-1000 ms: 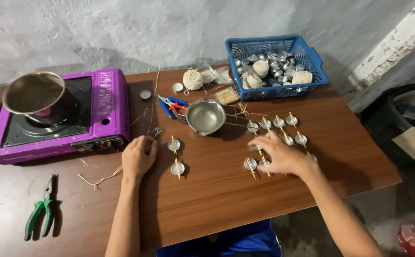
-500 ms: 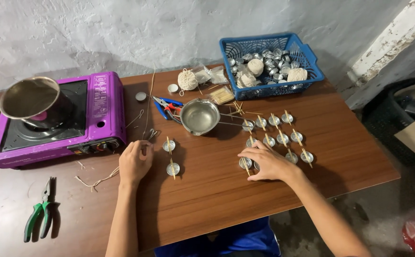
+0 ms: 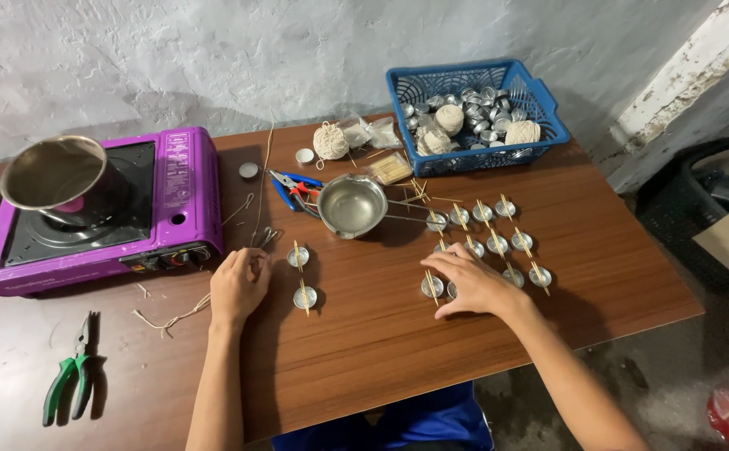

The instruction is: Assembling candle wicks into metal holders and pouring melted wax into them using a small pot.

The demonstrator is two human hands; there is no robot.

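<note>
Several small metal tealight cups (image 3: 497, 244), each with thin wooden sticks laid across, stand in rows on the brown wooden table (image 3: 381, 351). My right hand (image 3: 471, 284) lies flat over the nearest cups, its fingertips touching one cup (image 3: 432, 286) at the row's left end. My left hand (image 3: 239, 286) rests on the table, fingers loosely curled, holding nothing. Just right of it stand two more cups with sticks (image 3: 301, 276). A small steel bowl (image 3: 352, 205) sits behind them, mid-table.
A purple portable gas stove (image 3: 172, 209) with a steel pot (image 3: 51, 177) stands at the left. A blue plastic basket (image 3: 548, 117) of cups and twine balls sits at the back right. Green pliers (image 3: 72, 380) lie front left; blue-red pliers (image 3: 293, 187), a twine ball (image 3: 330, 141).
My right hand has slid left along the front row of cups. My left hand has barely moved. The camera has shifted a little.
</note>
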